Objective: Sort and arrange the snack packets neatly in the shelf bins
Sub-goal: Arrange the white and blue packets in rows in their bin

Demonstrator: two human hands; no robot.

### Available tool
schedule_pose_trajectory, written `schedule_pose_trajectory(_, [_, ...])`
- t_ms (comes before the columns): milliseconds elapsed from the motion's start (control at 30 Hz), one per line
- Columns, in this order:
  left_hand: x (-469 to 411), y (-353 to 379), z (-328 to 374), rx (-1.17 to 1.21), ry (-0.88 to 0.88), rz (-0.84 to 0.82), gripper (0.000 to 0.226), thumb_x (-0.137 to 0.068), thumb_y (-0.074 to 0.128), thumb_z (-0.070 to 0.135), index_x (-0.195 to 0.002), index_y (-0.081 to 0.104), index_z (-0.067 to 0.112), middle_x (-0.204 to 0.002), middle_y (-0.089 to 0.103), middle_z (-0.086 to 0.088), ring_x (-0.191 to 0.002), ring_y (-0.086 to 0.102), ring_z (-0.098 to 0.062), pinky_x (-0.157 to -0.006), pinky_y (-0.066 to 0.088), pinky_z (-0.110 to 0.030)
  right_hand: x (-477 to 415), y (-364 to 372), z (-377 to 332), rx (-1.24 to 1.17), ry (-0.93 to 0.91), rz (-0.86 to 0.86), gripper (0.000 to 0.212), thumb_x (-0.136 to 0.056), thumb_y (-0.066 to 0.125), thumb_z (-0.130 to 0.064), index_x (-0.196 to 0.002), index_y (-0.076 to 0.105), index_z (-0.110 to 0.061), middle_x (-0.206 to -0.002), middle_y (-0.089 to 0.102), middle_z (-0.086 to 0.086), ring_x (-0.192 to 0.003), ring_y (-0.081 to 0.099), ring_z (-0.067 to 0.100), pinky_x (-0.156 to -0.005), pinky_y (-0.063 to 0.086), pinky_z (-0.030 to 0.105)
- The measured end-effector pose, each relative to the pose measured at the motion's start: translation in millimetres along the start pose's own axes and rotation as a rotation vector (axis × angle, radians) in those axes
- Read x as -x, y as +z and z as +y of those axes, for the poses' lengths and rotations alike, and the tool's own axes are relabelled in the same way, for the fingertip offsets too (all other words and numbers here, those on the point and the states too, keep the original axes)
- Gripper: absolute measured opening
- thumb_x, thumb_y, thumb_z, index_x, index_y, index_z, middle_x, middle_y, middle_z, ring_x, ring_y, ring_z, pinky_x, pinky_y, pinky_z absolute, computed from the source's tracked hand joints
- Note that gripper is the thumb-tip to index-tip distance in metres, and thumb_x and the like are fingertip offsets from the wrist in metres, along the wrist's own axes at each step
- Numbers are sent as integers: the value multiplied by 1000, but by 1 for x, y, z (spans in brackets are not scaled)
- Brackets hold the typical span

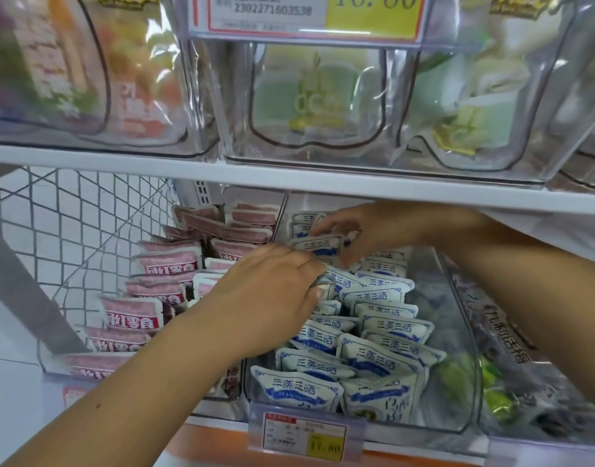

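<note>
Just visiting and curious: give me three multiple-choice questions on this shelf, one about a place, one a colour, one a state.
1. The left hand and right hand reach into which bin? A. pink packets B. blue-and-white packets C. an upper one
2. The lower price tag has a price field that is: A. yellow B. red C. green
3. The right hand: A. hangs empty B. lies flat C. grips a packet
Key: 1 B, both sit among those packets; 2 A, 17.80 stands on yellow; 3 C, it clasps one.

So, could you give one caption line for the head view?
The left hand and right hand grip blue-and-white snack packets in a clear shelf bin, beside pink packets.
</note>
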State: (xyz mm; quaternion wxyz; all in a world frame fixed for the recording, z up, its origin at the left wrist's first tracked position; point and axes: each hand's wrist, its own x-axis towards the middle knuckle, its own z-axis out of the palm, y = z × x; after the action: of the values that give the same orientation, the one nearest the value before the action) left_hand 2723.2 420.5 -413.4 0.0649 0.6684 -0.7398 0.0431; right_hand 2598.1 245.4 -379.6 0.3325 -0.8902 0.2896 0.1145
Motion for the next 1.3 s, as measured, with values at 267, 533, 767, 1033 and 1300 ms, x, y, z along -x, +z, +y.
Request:
schedule_pose_trajectory(267, [35, -6, -20, 287, -177, 133, 65, -95, 42, 51, -151, 15, 32, -152, 19, 18, -136, 14, 2, -104, 12, -11, -23, 18, 4, 120, -50, 199, 43, -72, 80, -9, -108, 61, -23, -91, 68, -1, -69, 66, 16, -57, 54, 29])
schedule_pose_trajectory(533, [50, 2, -29, 246, -183, 48, 82, -77, 6, 72, -152, 5, 39, -157, 4, 23, -142, 8, 1, -107, 8, -15, -17, 27, 0, 61, -23, 320, 28, -82, 75, -27, -103, 57, -24, -94, 60, -6, -81, 60, 16, -60, 46, 21])
schedule_pose_trajectory(767, [51, 2, -28, 266, -193, 44, 81, -78, 6, 70, -152, 7, 39, -158, 11, 20, -142, 14, -2, -111, 15, -23, -6, 25, -11, 221, 51, 127, 93, -74, 78, -4, -148, 27, -30, -146, 34, -10, -121, 49, 19, -87, 47, 25])
schedule_pose_trajectory(1033, [48, 1, -27, 255, -197, 42, 81, -78, 6, 69, -152, 8, 37, -159, 11, 17, -142, 14, -2, -110, 16, -22, -3, 30, -5, 217, -14, 265, 16, -85, 71, -29, -88, 56, -24, -82, 51, -13, -75, 51, 8, -59, 35, 21])
schedule_pose_trajectory(1300, [42, -5, -24, 228, -182, 50, 66, -96, 34, 54, -153, 9, 34, -158, 6, 17, -142, 8, -1, -106, 6, -15, -25, 5, 5, 170, 197, 331, 27, -98, 53, -26, -109, 67, -6, -93, 66, 1, -68, 53, 8, -57, 36, 19])
